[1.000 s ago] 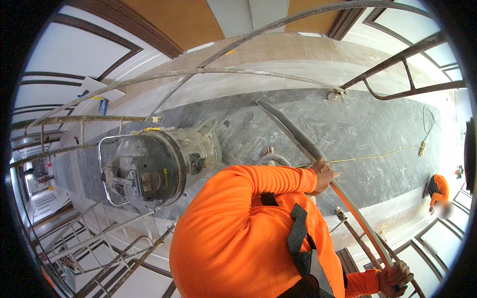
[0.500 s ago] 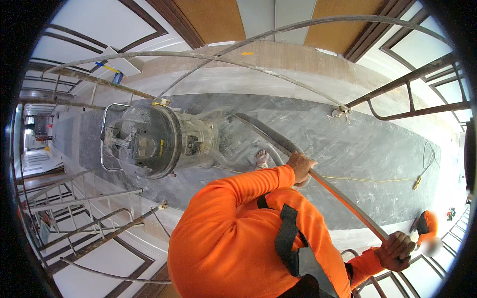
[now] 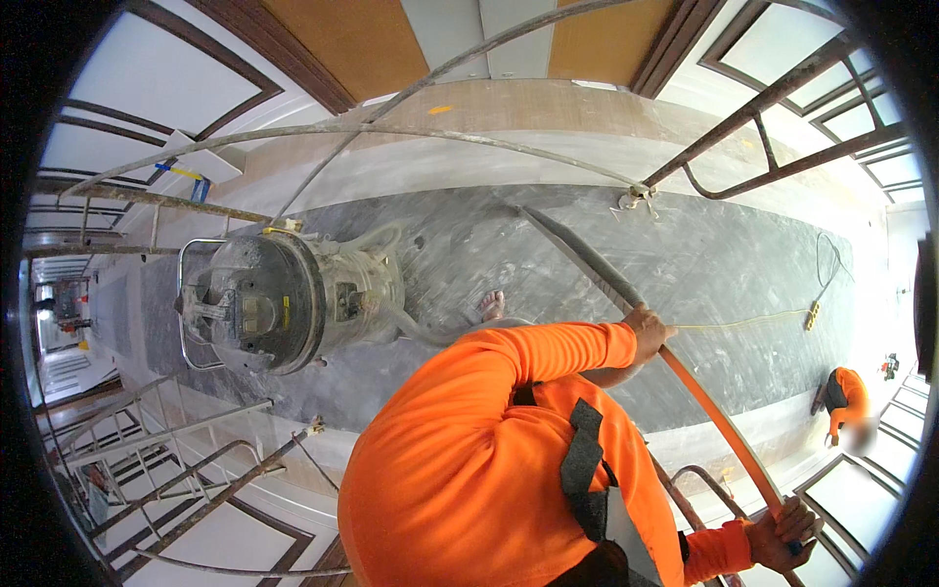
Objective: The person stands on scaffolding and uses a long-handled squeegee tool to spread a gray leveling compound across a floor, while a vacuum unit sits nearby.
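Note:
A long metal vacuum wand (image 3: 719, 416) slants across the floor from lower right to upper centre. My left hand (image 3: 648, 334) is wrapped around its middle, where a thicker grey length begins. At the wand's near end, my right hand (image 3: 785, 534) is closed round it, at the lower right. The far tip meets the grey dusty floor (image 3: 724, 264). On the left stands a large dust-covered drum vacuum (image 3: 256, 303) with a chrome handle. A grey hose (image 3: 423, 328) runs from it toward me and passes behind my left sleeve.
A bare foot (image 3: 492, 304) shows in front of my arm. Scaffold frames (image 3: 773, 98) stand at right and left, with long bent poles crossing overhead. A yellow cord leads to a yellow socket block (image 3: 813, 316). Another person in orange (image 3: 850, 396) bends at the far right.
The wand's far tip has swept right, away from the vacuum. Both hands have shifted rightward with it, the right one also lower. The whole view has turned slightly.

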`<state>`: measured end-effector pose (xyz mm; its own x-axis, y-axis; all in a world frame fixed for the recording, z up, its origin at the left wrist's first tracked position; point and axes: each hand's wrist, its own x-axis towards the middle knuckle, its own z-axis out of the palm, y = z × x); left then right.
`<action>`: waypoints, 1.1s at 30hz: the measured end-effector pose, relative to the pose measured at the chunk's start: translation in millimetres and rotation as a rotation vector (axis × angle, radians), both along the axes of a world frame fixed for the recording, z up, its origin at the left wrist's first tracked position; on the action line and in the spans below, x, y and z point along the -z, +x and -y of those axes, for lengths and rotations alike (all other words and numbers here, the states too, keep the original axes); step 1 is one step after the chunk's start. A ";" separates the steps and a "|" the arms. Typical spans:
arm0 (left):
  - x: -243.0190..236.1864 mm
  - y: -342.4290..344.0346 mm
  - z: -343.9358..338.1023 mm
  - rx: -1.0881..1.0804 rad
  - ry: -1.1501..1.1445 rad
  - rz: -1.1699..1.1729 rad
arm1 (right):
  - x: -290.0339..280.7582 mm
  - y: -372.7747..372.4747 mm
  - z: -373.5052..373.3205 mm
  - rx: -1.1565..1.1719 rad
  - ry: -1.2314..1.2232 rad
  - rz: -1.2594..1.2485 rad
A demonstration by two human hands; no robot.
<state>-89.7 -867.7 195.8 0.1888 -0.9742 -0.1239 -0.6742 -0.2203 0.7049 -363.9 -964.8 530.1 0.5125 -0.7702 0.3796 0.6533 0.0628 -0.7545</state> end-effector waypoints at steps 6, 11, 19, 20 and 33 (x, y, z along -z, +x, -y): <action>-8.9 -9.6 6.1 0.124 0.058 0.079 | 8.2 -27.4 -1.9 0.002 -0.175 -0.081; -6.7 -11.0 26.0 0.175 0.014 0.155 | 13.2 -42.6 -7.9 -0.030 -0.212 -0.048; 15.0 -18.5 68.5 0.128 -0.138 0.156 | 13.0 -17.9 -51.1 0.222 -0.069 -0.037; 16.3 -19.9 68.2 0.126 -0.162 0.152 | 14.2 -22.0 -50.3 0.212 -0.065 -0.035; 13.3 -53.0 45.4 0.172 -0.082 0.263 | -3.3 -59.8 -36.9 0.001 -0.278 -0.041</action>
